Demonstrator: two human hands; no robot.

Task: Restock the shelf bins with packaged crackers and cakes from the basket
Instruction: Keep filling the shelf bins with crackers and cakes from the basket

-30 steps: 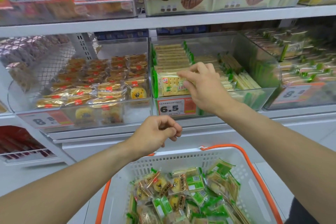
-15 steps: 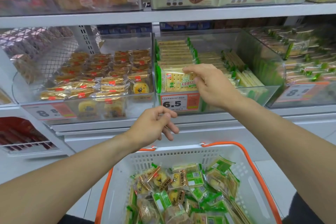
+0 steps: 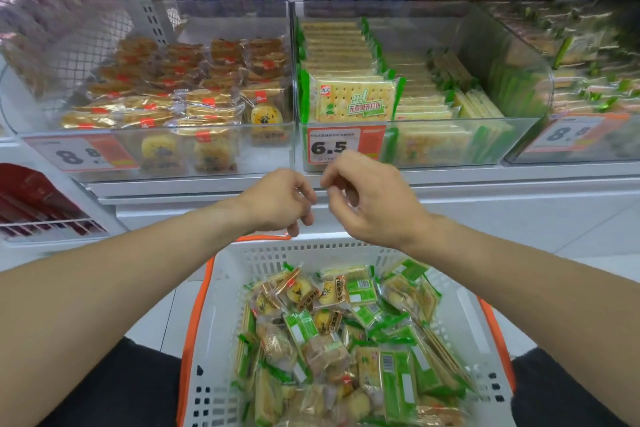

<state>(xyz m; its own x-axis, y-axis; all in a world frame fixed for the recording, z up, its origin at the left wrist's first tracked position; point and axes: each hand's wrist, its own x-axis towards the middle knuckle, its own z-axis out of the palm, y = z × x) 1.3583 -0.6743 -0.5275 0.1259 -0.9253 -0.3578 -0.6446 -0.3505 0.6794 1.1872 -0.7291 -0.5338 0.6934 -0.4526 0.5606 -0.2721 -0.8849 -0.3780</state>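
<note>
A white basket (image 3: 221, 315) with an orange rim sits low in front of me, full of green cracker packs (image 3: 394, 378) and gold-wrapped cakes (image 3: 298, 291). Above it, a clear shelf bin (image 3: 450, 142) holds rows of green cracker packs, one pack (image 3: 353, 102) standing at its front. The clear bin (image 3: 156, 152) to its left holds wrapped cakes. My left hand (image 3: 277, 199) and my right hand (image 3: 370, 198) hover side by side over the basket's far rim, below the bins. Both have loosely curled fingers and hold nothing.
A third clear bin (image 3: 581, 142) of green-wrapped packs stands at the right. Price tags reading 6.5 (image 3: 332, 146) and 8.8 (image 3: 79, 154) hang on the bin fronts. A wire rack with red packs (image 3: 38, 204) sits lower left. White floor tiles lie beside the basket.
My right hand has let go of the front cracker pack and dropped down out of the bin to beside my left hand. The view has tilted down toward the basket.
</note>
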